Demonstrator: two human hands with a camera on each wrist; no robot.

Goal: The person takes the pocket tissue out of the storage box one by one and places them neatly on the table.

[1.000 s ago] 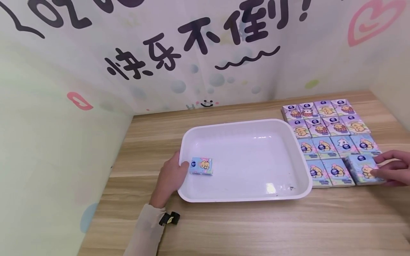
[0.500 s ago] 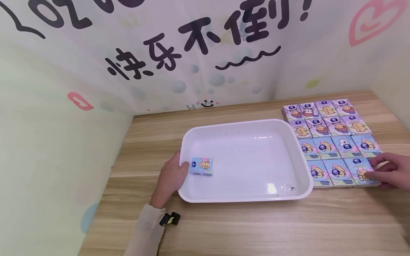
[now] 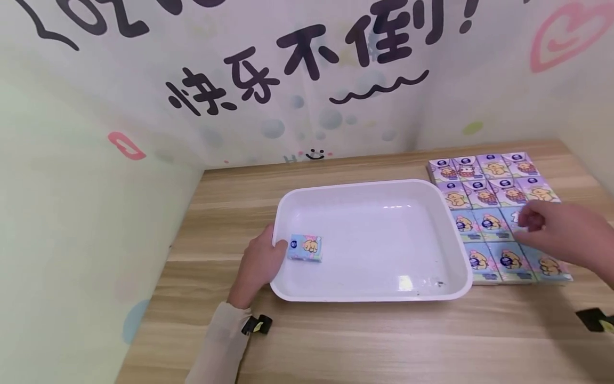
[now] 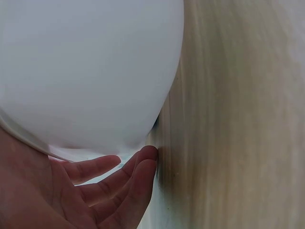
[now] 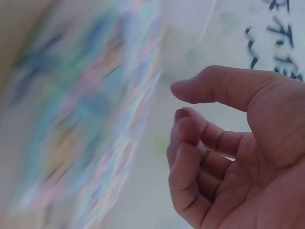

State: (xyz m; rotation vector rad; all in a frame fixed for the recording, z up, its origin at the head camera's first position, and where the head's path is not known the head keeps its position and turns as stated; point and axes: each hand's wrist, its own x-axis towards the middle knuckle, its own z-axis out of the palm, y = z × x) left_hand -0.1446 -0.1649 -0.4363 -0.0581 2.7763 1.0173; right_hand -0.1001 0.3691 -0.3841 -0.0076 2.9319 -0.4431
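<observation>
At the left end of a white tray [image 3: 374, 240], my left hand [image 3: 259, 264] grips the rim, thumb over the edge. The left wrist view shows its fingers [image 4: 119, 186] beside the tray's outer wall. One small blue tissue pack [image 3: 305, 247] with a cartoon animal lies in the tray near that thumb. My right hand [image 3: 563, 232] hovers over the block of tissue packs [image 3: 510, 261] right of the tray, covering some of them. Its fingers [image 5: 186, 176] are loosely bent with a gap to the thumb, and they hold nothing.
Rows of purple tissue packs [image 3: 484, 194] lie behind the blue ones, close to the tray's right wall. The wooden table [image 3: 364, 341] meets a white printed curtain [image 3: 249, 128] at the back and pale walls at both sides.
My right hand has let go of the front right blue pack, set down in the block, and has risen and moved left over the packs. The left hand stays on the rim.
</observation>
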